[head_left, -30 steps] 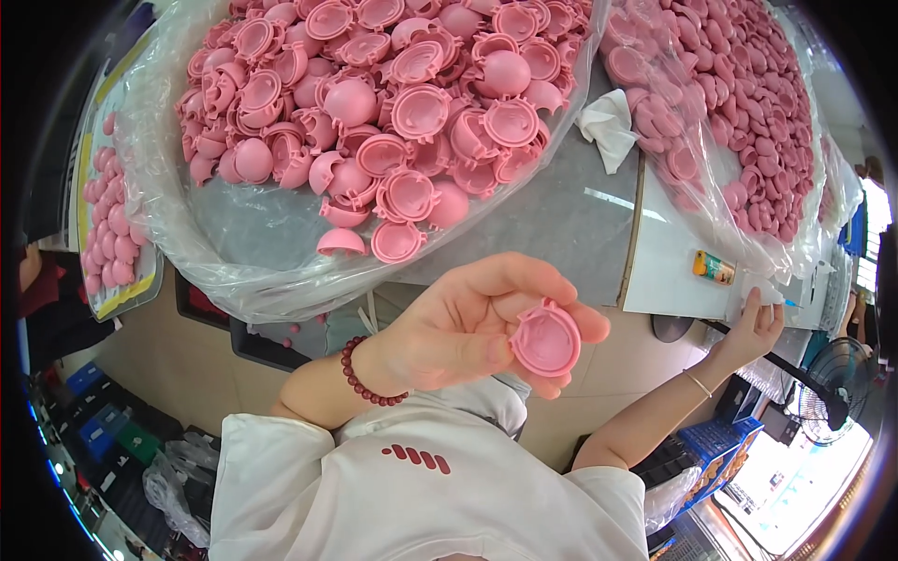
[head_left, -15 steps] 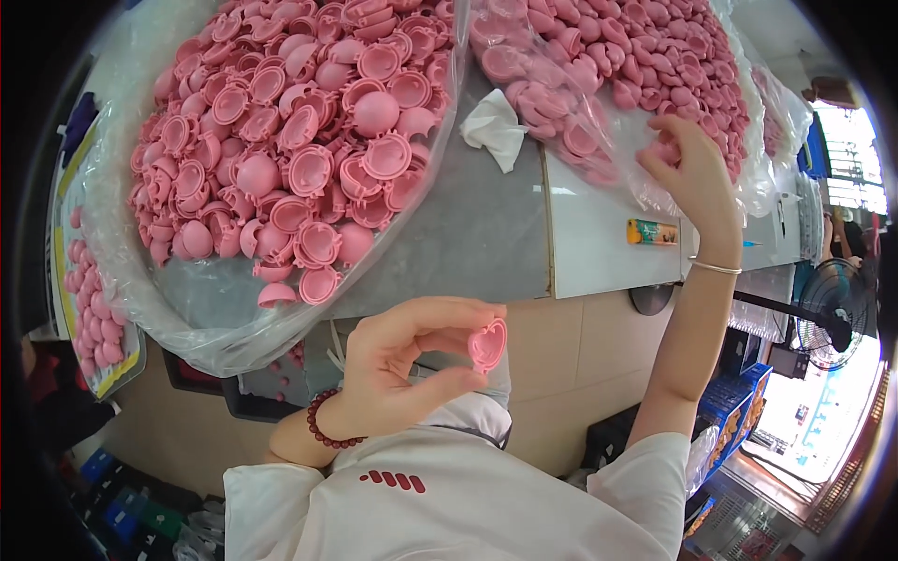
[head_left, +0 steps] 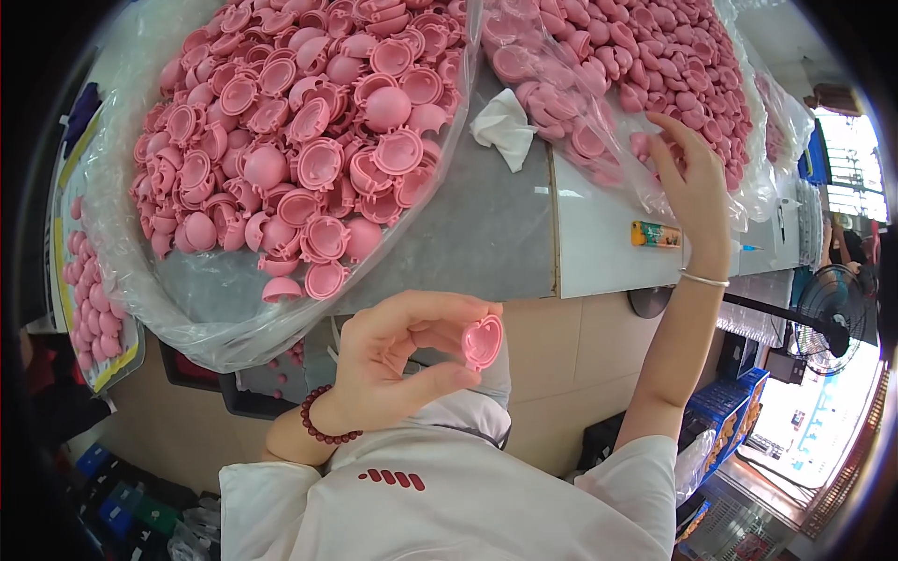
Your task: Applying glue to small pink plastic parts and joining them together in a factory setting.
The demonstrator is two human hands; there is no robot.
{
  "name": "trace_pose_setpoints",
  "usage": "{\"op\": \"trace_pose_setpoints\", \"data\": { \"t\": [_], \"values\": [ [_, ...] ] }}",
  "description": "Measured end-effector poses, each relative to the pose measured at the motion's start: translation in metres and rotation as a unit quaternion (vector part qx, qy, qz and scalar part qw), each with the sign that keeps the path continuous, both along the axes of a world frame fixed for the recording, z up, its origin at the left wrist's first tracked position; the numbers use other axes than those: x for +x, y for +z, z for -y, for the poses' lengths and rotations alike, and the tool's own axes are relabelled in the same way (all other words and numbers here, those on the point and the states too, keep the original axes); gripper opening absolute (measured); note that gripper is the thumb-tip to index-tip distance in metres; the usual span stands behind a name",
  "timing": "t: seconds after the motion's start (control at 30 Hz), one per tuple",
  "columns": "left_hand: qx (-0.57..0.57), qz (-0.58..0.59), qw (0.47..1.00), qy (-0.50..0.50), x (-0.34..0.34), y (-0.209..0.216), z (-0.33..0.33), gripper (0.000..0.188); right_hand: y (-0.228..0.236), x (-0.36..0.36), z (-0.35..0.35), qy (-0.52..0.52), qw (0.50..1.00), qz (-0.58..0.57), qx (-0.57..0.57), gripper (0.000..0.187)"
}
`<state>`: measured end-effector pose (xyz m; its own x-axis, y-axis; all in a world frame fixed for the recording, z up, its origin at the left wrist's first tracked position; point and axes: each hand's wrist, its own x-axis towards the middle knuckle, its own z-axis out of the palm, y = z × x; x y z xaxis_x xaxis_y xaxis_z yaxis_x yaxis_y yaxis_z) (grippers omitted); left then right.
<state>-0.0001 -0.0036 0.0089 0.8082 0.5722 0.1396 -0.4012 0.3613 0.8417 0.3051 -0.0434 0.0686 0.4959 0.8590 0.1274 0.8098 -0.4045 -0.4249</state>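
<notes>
Pinched between the thumb and fingers of my left hand (head_left: 388, 351) is a small pink plastic shell half (head_left: 483, 343), its hollow side showing. It is held in front of my body, off the table's near edge. My right hand (head_left: 690, 164) reaches over the right-hand heap of pink plastic pieces (head_left: 687, 65), thumb and index finger apart. Close to those fingertips is a pink piece (head_left: 641, 144), and I see no firm grip on it. A larger heap of pink round shell halves (head_left: 313, 159) lies in a clear plastic bag (head_left: 210, 341) on the left.
On the grey table (head_left: 468, 238) lie a crumpled white tissue (head_left: 505, 128) and a yellow-green lighter-like item (head_left: 656, 235). Pink pieces also fill a tray (head_left: 122, 366) at the far left. A black fan (head_left: 828, 313) and blue crates (head_left: 730, 407) stand at the right.
My right hand's fingers have spread apart and shifted slightly beside the heap. My left hand keeps its shell half, moved a little to the left and turned slightly. The view has shifted a little.
</notes>
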Motion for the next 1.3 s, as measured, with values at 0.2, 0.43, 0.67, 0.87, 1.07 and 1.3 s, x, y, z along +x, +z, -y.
{"op": "trace_pose_setpoints", "data": {
  "t": [0.2,0.43,0.67,0.87,1.07,1.3],
  "values": [
    [-0.016,0.001,1.0,0.009,0.001,0.0,-0.004,0.04,-0.005,0.021,0.002,0.135,0.991,0.019,-0.01,0.024],
    [-0.044,-0.031,0.998,0.019,-0.001,0.002,-0.005,0.045,-0.005,0.006,0.003,0.089,0.995,0.038,-0.039,0.025],
    [-0.052,-0.024,0.997,0.05,-0.003,-0.002,-0.002,0.045,-0.001,-0.058,0.023,0.104,0.959,-0.124,0.232,0.027],
    [0.02,-0.017,0.997,0.073,0.002,-0.002,0.001,0.035,-0.013,-0.135,0.031,0.261,0.925,-0.209,0.18,0.04],
    [0.141,-0.079,0.985,0.066,0.0,-0.001,0.0,0.036,-0.028,-0.134,0.036,0.286,0.914,-0.209,0.2,0.04],
    [0.168,-0.048,0.984,0.033,0.005,0.0,-0.008,0.047,-0.032,-0.15,0.048,0.264,0.928,-0.128,0.231,0.039]
  ]
}}
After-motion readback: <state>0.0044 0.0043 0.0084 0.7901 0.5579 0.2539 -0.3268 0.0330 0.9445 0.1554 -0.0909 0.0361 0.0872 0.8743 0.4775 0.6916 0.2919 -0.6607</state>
